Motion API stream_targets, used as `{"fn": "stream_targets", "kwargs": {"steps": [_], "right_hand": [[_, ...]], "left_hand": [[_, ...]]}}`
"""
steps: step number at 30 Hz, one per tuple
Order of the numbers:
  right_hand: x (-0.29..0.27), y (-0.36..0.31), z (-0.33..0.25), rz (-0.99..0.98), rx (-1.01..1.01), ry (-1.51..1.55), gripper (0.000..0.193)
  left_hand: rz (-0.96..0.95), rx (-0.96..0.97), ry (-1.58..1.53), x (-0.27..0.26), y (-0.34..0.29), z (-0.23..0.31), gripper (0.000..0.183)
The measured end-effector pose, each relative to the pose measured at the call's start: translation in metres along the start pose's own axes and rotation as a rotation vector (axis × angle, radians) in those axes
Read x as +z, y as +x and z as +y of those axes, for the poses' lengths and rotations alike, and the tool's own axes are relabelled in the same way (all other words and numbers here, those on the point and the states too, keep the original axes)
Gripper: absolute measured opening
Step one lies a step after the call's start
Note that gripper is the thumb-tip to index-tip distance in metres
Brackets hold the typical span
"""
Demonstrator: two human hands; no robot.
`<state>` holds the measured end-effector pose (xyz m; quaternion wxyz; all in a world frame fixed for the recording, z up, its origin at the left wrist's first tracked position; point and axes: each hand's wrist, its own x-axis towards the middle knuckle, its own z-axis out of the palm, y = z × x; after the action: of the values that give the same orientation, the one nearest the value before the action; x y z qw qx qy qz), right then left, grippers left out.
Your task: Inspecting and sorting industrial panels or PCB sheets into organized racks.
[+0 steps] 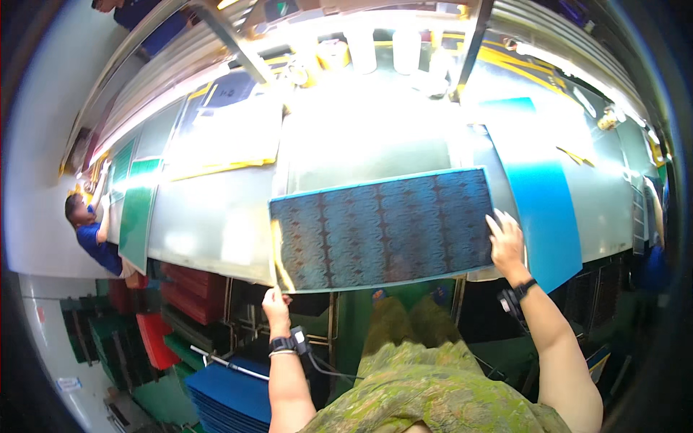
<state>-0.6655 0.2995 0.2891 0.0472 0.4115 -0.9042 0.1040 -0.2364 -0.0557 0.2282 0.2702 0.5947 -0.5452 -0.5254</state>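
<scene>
Between my two hands is a rectangular dark panel (pixel 382 231) with rows of a repeating pattern and a thin light-blue edge. My left hand (pixel 276 312) pinches it at the near left corner, close to a yellow glare along that side. At the right short side, my right hand (pixel 507 245) grips the edge with the fingers on top and the thumb hidden. The panel lies over the near edge of a pale worktable (pixel 216 231); whether it rests on the table or is lifted, I cannot tell. Just right of my right hand is a plain bright-blue sheet (pixel 545 209).
Under the table's left part stand stacks of red panels (pixel 191 294) and blue panels (pixel 227 397). A green panel (pixel 137 216) lies at the far left, beside a co-worker (pixel 97 234) in blue. White containers (pixel 361 50) stand at the back under strong glare.
</scene>
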Motion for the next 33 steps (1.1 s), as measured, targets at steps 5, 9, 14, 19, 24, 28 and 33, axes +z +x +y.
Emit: {"fn": "stream_targets", "kwargs": {"steps": [5,9,14,19,24,28,33], "right_hand": [[0.042,0.086,0.018,0.085,0.036,-0.155,0.050],[0.065,0.109,0.020,0.057,0.064,-0.312,0.049],[0.068,0.113,0.019,-0.086,0.085,-0.447,0.052],[0.066,0.108,0.025,-0.035,0.047,-0.486,0.052],[0.059,0.107,0.020,-0.046,0.030,-0.468,0.050],[0.055,0.110,0.022,-0.023,-0.049,-0.494,0.049],[0.058,0.108,0.013,0.034,-0.042,-0.390,0.047]], "left_hand": [[0.049,0.053,0.184,-0.005,0.006,-0.003,0.019],[0.303,0.449,0.782,0.005,-0.004,0.028,0.024],[0.028,0.875,1.102,0.035,0.005,0.077,0.047],[-0.044,0.909,1.091,0.094,0.066,0.094,0.052],[0.108,0.859,1.081,0.118,0.109,0.101,0.058],[0.137,0.804,1.088,0.124,0.119,0.098,0.058],[0.165,0.785,1.222,0.121,0.124,0.098,0.057]]}}
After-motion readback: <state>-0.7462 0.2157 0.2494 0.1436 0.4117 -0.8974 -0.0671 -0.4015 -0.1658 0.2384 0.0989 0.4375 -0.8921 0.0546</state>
